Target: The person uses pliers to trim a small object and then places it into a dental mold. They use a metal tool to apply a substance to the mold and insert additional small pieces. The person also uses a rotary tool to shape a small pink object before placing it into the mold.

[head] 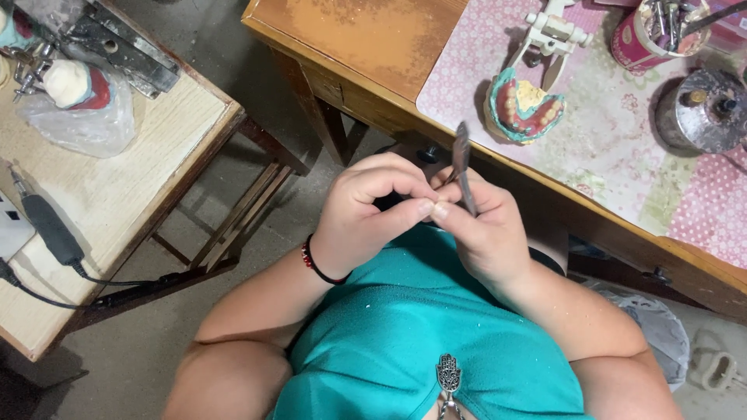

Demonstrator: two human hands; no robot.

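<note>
Wooden counter (366,47) upper right of frame; below it, both hands meet; right hand (482,225) fingers clamped on a thin knife (462,167), stiff, light, best gripped low; left hand (366,210) fingers pinched together, contents hidden.

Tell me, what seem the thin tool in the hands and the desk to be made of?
The thin tool looks like dull grey metal: slim, dark, with a faint sheen. The desk seems varnished wood, its orange-brown coat worn in patches.

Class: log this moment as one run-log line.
left hand: pinching small hidden item | right hand: holds thin metal tool upright | dental model: on desk, untouched
</note>
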